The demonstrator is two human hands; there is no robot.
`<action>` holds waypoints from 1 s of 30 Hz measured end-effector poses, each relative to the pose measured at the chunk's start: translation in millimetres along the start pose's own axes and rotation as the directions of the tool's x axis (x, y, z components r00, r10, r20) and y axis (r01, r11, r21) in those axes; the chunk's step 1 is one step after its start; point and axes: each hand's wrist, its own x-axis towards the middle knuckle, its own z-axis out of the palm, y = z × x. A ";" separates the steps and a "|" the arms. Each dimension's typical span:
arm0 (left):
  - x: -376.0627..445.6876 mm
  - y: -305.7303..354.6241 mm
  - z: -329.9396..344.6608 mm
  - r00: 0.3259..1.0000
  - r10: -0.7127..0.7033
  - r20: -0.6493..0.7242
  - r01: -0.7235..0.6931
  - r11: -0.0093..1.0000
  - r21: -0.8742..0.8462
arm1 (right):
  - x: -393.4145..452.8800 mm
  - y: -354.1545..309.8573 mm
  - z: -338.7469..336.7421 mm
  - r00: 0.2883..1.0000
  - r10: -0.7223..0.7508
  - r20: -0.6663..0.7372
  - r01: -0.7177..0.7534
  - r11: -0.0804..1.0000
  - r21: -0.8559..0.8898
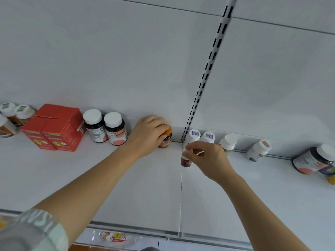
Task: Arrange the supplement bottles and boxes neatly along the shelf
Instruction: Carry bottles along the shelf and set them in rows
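Left hand (147, 133) is up at the back of the white shelf (126, 187), its grip curled over an orange-capped bottle (165, 139) standing against the rear wall. Right hand (208, 158) pinches a small red bottle (186, 161) by its top, right on the seam between shelf panels. To the left, two dark bottles with white caps (104, 126) stand beside two red boxes (54, 128). Behind the right hand, white bottles (208, 136) line the back, and a big dark jar (313, 160) sits far right.
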 end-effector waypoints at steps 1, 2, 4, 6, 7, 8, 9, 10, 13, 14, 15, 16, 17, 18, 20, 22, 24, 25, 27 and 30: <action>-0.7 0.9 0.2 1.000 -0.014 -0.006 0.014 1.000 0.005 | 0.1 0.4 -0.1 1.000 -0.003 -0.001 0.003 1.000 -0.003; -1.2 1.7 0.0 0.999 -0.032 -0.006 0.032 0.999 0.007 | 0.2 0.7 -0.4 1.000 -0.005 -0.003 0.005 1.000 -0.010; -1.5 3.2 -1.2 0.999 -0.054 0.002 0.054 0.998 0.007 | 0.2 -0.3 -2.3 1.000 -0.015 -0.007 0.015 0.999 -0.031; -1.0 4.9 -3.3 0.997 -0.072 0.019 0.072 0.997 0.000 | -0.1 -1.7 -6.0 1.000 -0.028 -0.013 0.027 0.998 -0.052; -1.0 6.1 -4.7 0.996 -0.083 0.025 0.083 0.996 -0.005 | -0.6 -2.4 -8.2 0.999 -0.035 -0.019 0.034 0.998 -0.058; -1.2 7.7 -6.9 0.995 -0.096 0.032 0.096 0.995 -0.007 | -1.5 -3.2 -10.5 0.999 -0.047 -0.026 0.045 0.997 -0.061; -1.7 9.6 -9.5 0.993 -0.109 0.040 0.110 0.994 -0.007 | -2.0 -4.1 -12.6 0.997 -0.064 -0.036 0.062 0.996 -0.059; -2.6 11.6 -12.8 0.991 -0.124 0.041 0.124 0.992 -0.006 | -2.7 -5.3 -14.5 0.995 -0.086 -0.052 0.083 0.995 -0.054; -8.2 16.4 -24.3 0.985 -0.171 -0.003 0.171 0.985 -0.032 | -1.9 -11.6 -16.7 0.987 -0.136 -0.086 0.137 0.990 0.012; -11.3 17.5 -29.0 0.982 -0.190 -0.017 0.189 0.981 -0.051 | -0.4 -14.4 -15.5 0.988 -0.130 -0.083 0.135 0.989 0.055; -15.5 18.6 -34.3 0.978 -0.207 -0.029 0.205 0.976 -0.071 | 1.2 -17.9 -13.1 0.989 -0.123 -0.083 0.131 0.987 0.096; -20.9 20.1 -39.6 0.974 -0.223 -0.041 0.218 0.972 -0.091 | 3.1 -21.7 -9.7 0.988 -0.130 -0.087 0.141 0.981 0.133; -28.2 21.6 -45.2 0.969 -0.238 -0.060 0.231 0.967 -0.108 | 5.0 -25.4 -4.8 0.984 -0.152 -0.089 0.165 0.973 0.163; -36.7 23.1 -51.0 0.964 -0.253 -0.081 0.242 0.963 -0.122 | 6.3 -29.7 1.1 0.981 -0.176 -0.082 0.189 0.965 0.185; -55.9 23.3 -62.5 0.954 -0.281 -0.107 0.268 0.955 -0.127 | 6.1 -41.0 14.1 0.978 -0.205 -0.043 0.209 0.954 0.217; -77.0 16.9 -74.2 0.944 -0.317 -0.095 0.307 0.945 -0.110 | 3.7 -55.4 30.2 0.975 -0.220 -0.008 0.215 0.944 0.250; -98.6 6.3 -88.0 0.930 -0.357 -0.086 0.348 0.932 -0.104 | -1.0 -72.8 47.5 0.966 -0.258 0.009 0.247 0.934 0.258; -109.3 1.5 -95.9 0.922 -0.375 -0.092 0.366 0.925 -0.099 | -4.0 -82.4 55.4 0.958 -0.287 0.019 0.274 0.929 0.250; -132.8 -6.2 -115.0 0.905 -0.409 -0.120 0.402 0.912 -0.083 | -10.7 -103.6 71.3 0.938 -0.344 0.040 0.327 0.918 0.226; -171.4 -21.9 -144.7 0.879 -0.456 -0.138 0.453 0.890 -0.055 | -20.8 -138.8 94.2 0.938 -0.336 0.083 0.313 0.926 0.210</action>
